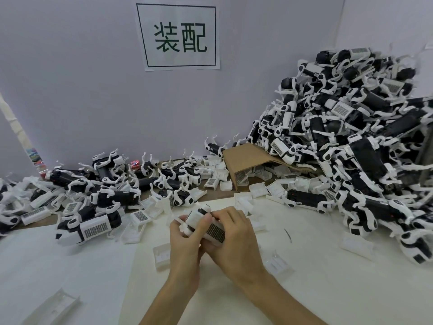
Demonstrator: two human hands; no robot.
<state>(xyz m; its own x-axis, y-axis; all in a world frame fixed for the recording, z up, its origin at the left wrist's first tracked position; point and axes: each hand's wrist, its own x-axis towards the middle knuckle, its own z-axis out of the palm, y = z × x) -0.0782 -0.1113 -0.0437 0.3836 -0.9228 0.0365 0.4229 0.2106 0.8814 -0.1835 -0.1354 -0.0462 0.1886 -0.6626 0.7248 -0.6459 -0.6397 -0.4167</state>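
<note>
Both hands grasp one toy body (203, 225) above the table (328, 289): left hand (185, 245) curled beneath, right hand (234, 235) fingers pinching its grille cover.

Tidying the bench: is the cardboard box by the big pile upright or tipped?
Tipped. The cardboard box lies on its side, open mouth toward the camera, white plastic covers showing inside.

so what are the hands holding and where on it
Both grip one white-and-black toy body: left hand under it, thumb on top; right hand curled over its grille end.
</note>
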